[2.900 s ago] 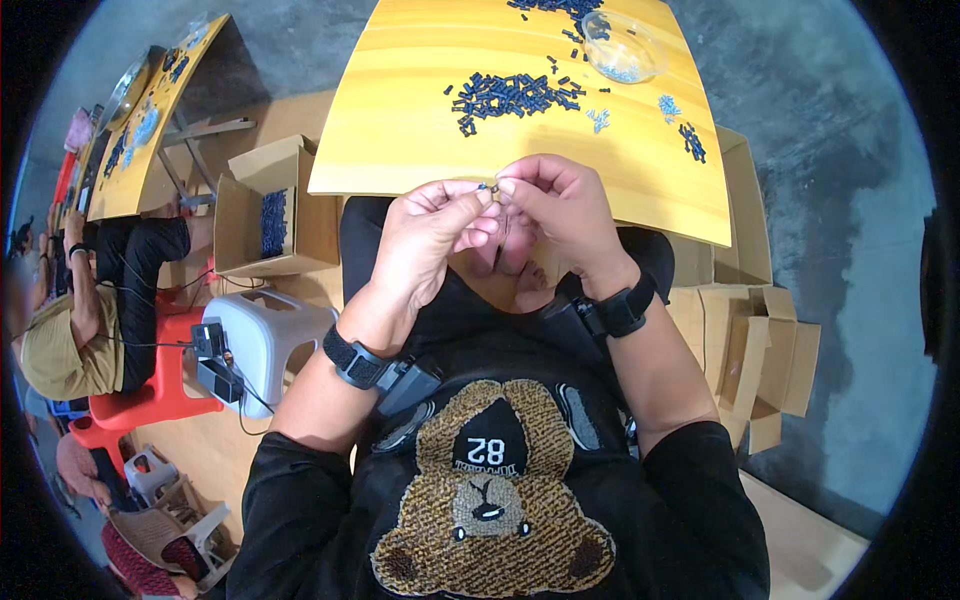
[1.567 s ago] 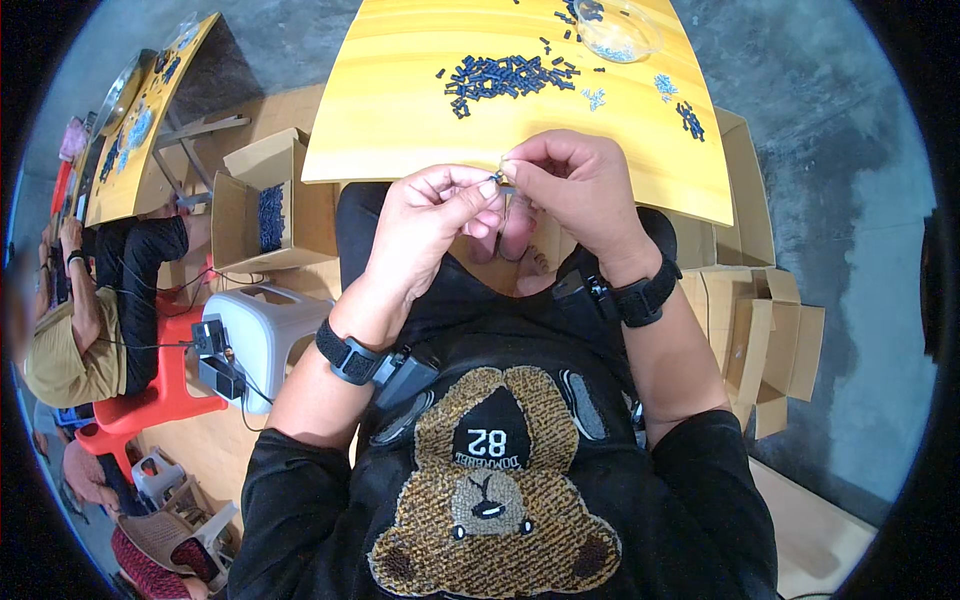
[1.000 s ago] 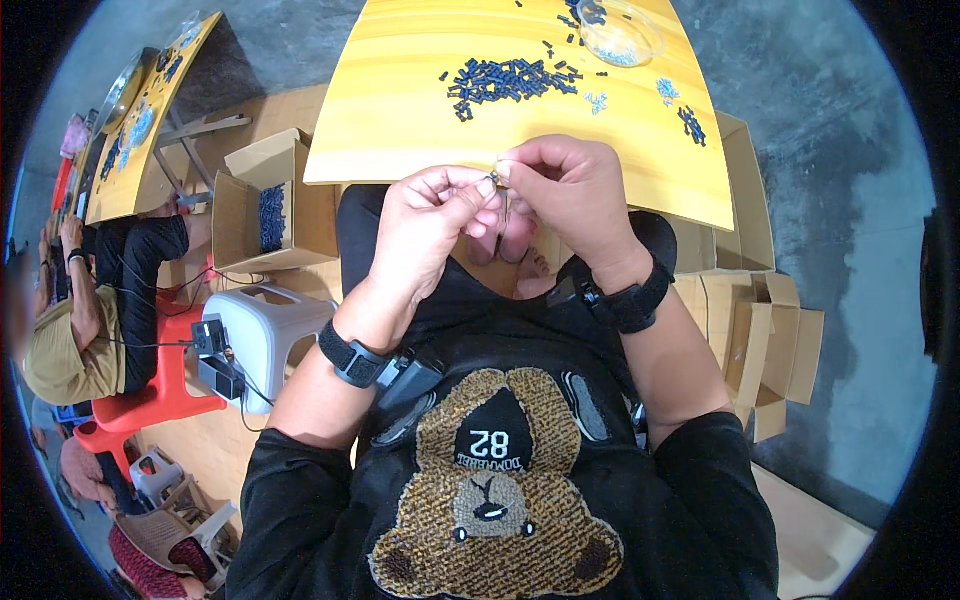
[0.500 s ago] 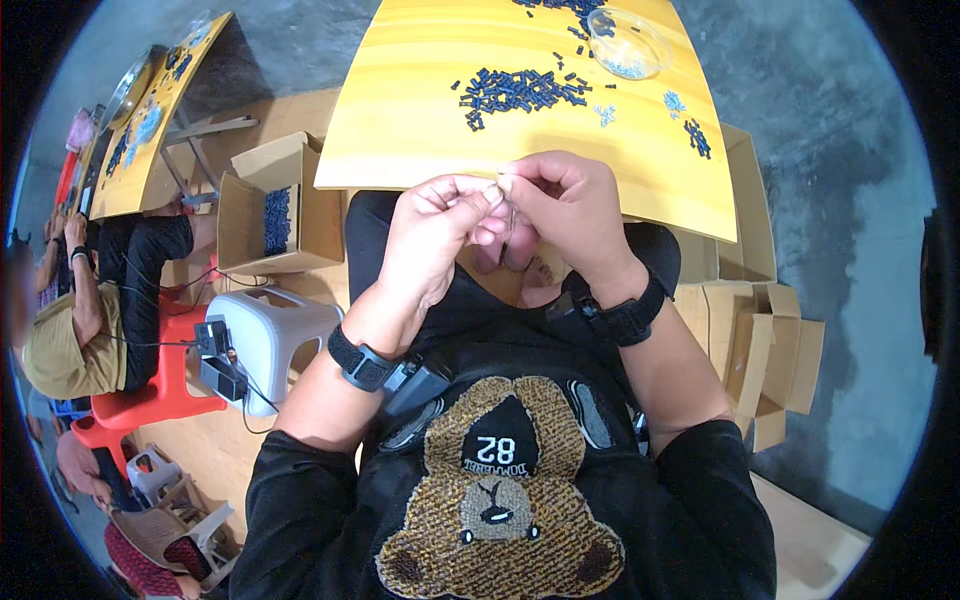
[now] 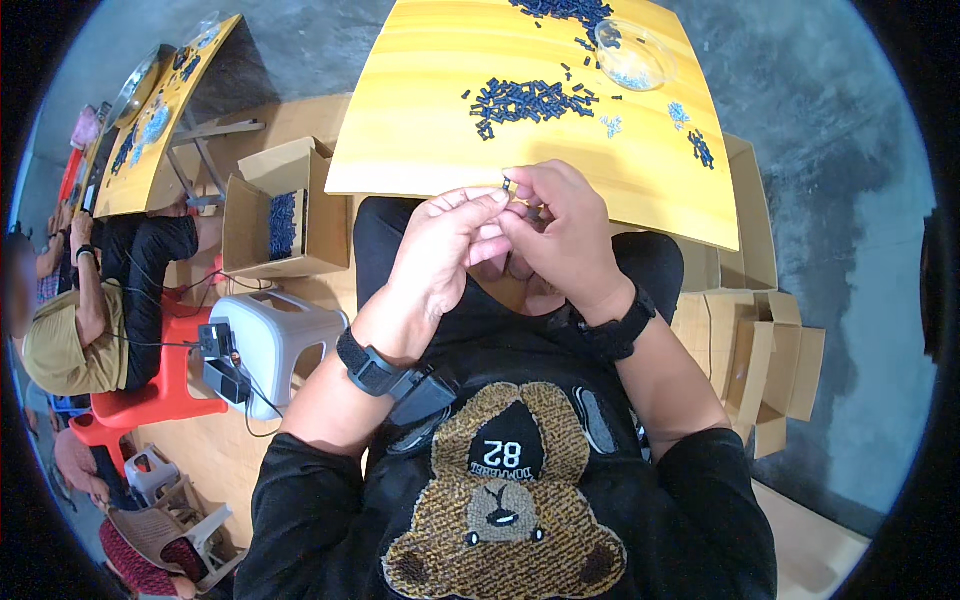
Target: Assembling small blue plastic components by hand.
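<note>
One small dark part (image 5: 507,184) is in hand, located at the meeting fingertips, just above the near edge of the yellow wood-grain table (image 5: 430,150), left of that edge's midpoint. The left hand (image 5: 440,240) has thumb and forefinger closed narrowly on the part, the remaining fingers curled beneath. The right hand (image 5: 560,225) has its forefinger tip at the part and its thumb lower, apart from the forefinger; whether it also grips the part cannot be determined. Each wrist carries a black strap (image 5: 372,370). On the table, a loose heap of small black parts (image 5: 530,103) lies inward of the near edge, beyond the hands. A second black heap (image 5: 568,10) lies at the far end of the visible top. Near the right edge, toward that end, stands a clear round bowl (image 5: 655,50) with small pale pieces (image 5: 630,78) at its bottom. Two clusters of silvery pieces (image 5: 678,115) lie between the main heap and the right edge; a small dark cluster (image 5: 701,150) lies close to that edge, toward the near right corner. Beyond the near left corner, an open cardboard box (image 5: 325,230) on the floor contains dark parts (image 5: 282,225). A grey stool (image 5: 270,325) stands near it.
</note>
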